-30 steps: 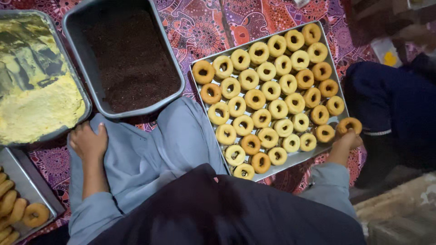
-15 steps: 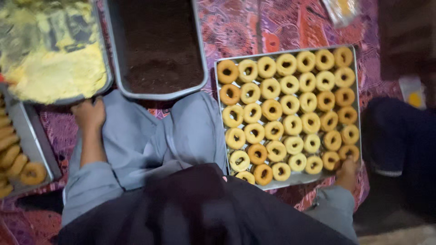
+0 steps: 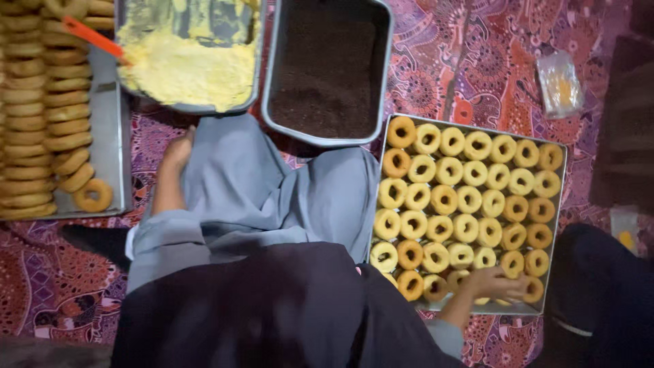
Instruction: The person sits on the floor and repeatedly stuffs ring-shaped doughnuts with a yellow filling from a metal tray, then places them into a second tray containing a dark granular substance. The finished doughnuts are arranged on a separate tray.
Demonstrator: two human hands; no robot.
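A metal tray (image 3: 560,204) at my right holds several rows of ring-shaped pastries (image 3: 470,201), pale yellow to brown. My right hand (image 3: 494,283) reaches from a grey sleeve over the tray's near row, fingers closed on a browned ring pastry (image 3: 531,289) by the near edge. My left hand (image 3: 178,151) rests on the grey cloth over my knee (image 3: 272,191), holding nothing. It lies just below the pan of yellow mixture (image 3: 191,65).
A deep pan of dark brown crumbs (image 3: 327,68) stands ahead. A tray of stacked rings (image 3: 112,136) sits at the far left, and an orange handle (image 3: 92,37) leans in the yellow pan. Patterned red cloth (image 3: 470,61) covers the floor; a dark-clad person (image 3: 599,300) sits at right.
The view has swung, so all trays sit further right. My right hand slid from the tray's near right corner leftwards along the near row. My left hand stayed on my knee.
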